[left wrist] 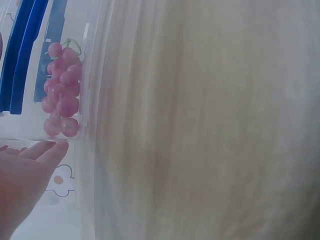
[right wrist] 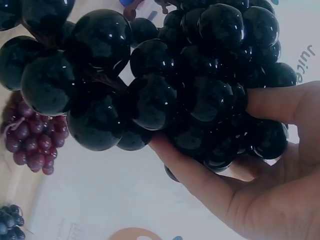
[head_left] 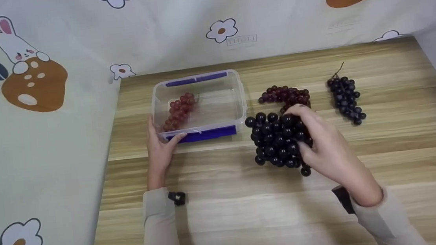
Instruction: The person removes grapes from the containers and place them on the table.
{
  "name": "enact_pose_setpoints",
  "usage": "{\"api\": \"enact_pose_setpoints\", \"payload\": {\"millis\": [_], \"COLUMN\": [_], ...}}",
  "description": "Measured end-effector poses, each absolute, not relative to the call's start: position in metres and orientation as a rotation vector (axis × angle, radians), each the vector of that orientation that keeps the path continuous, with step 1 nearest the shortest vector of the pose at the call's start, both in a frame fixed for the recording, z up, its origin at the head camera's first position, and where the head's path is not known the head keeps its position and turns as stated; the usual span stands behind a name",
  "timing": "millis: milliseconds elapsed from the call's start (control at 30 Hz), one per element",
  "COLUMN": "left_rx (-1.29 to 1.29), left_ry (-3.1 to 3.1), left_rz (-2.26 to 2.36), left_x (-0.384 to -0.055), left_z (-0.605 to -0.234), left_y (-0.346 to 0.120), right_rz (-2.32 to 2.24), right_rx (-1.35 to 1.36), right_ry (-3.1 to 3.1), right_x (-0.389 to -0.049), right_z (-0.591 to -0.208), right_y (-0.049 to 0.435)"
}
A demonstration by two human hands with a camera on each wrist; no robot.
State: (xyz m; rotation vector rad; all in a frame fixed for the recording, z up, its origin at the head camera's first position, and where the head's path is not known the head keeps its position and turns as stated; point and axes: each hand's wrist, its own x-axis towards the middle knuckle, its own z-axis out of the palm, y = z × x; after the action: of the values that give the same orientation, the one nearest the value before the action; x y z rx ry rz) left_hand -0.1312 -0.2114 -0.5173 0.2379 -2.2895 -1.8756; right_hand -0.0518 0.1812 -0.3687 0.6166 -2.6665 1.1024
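A clear plastic container (head_left: 221,114) with blue latches stands on the table, with a bunch of red grapes (head_left: 179,112) lying inside at its left. My left hand (head_left: 160,147) rests against its front left corner, straight fingers along the side wall and thumb on the front edge. In the left wrist view, the fingertips (left wrist: 59,150) touch the container's wall. My right hand (head_left: 329,148) grips a large bunch of black grapes (head_left: 277,141) above the table, right of the container. From the right wrist, thumb and fingers show around the glossy grapes (right wrist: 210,97).
Behind the held bunch lies a bunch of dark red grapes (head_left: 286,94), partly hidden by it. Farther right is a smaller bunch of blue-black grapes (head_left: 344,99) with its stem pointing backward. A patterned sheet (head_left: 178,27) hangs along the table's back and left edges.
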Motion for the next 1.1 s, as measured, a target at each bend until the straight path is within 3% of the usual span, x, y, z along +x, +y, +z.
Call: {"api": "enact_pose_setpoints", "payload": {"millis": [467,1100], "left_rx": [0.257,0.230], "left_ry": [-2.329,-2.362], "left_rz": [-1.827,-1.793], "left_x": [-0.130,-0.130], "left_z": [-0.517,-0.518], "left_y": [-0.212,-0.212], "right_rz": [0.974,0.927], "right_rx": [0.616,0.625], "right_ry": [-2.786,-3.072], "right_x": [-0.024,-0.014], "right_z": [-0.379,-0.396], "right_y": [0.195,0.198]}}
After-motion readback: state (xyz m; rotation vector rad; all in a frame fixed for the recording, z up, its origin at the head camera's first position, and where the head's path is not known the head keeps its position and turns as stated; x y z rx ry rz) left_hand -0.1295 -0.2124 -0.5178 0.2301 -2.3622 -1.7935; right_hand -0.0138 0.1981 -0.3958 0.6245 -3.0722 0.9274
